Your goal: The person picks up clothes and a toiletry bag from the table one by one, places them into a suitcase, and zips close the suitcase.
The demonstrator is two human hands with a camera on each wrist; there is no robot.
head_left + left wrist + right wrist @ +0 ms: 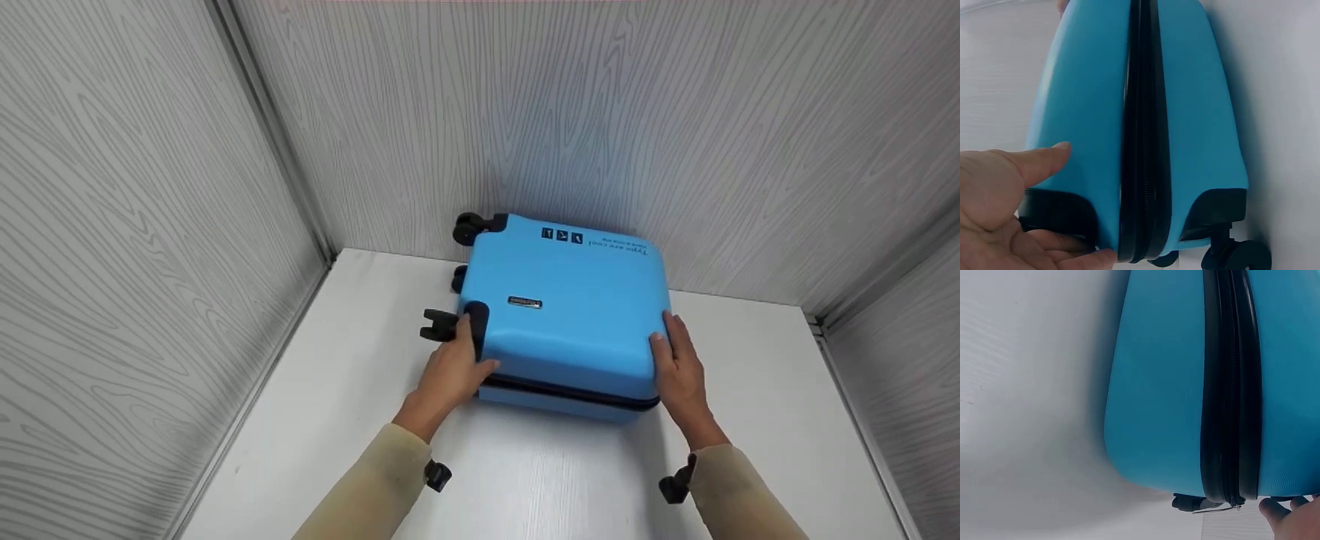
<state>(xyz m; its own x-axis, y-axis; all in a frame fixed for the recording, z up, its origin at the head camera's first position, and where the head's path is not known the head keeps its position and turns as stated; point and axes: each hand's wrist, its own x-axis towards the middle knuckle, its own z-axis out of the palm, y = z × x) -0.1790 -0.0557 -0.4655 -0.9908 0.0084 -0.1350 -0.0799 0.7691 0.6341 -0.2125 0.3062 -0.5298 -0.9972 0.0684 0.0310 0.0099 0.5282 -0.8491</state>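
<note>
- While both hands are on it, we log the blue suitcase [577, 292] lying broad face up on the white table [300, 390], near the back wall [450, 150]; whether it touches the wall we cannot tell.
- Left hand [448, 373]: thumb along the near side, other fingers bent round the wheel end, clamped on the corner by the black corner guard [1067, 211]. Sound hold, we judge; the guard gives a firm edge.
- Right hand [681, 371]: fingers and thumb fairly straight, slightly apart, pressed to the end opposite the wheels [466, 229]. We rate this the weaker contact; more palm against the smooth shell should help.
- Any shift should come from both ends evenly, we think, or the case may swivel.
- Our caution: fingers are best placed clear of the wheels, which could turn or catch.
- Pressure belongs on the hard shell, in our view, rather than the zip [1145, 140].
</note>
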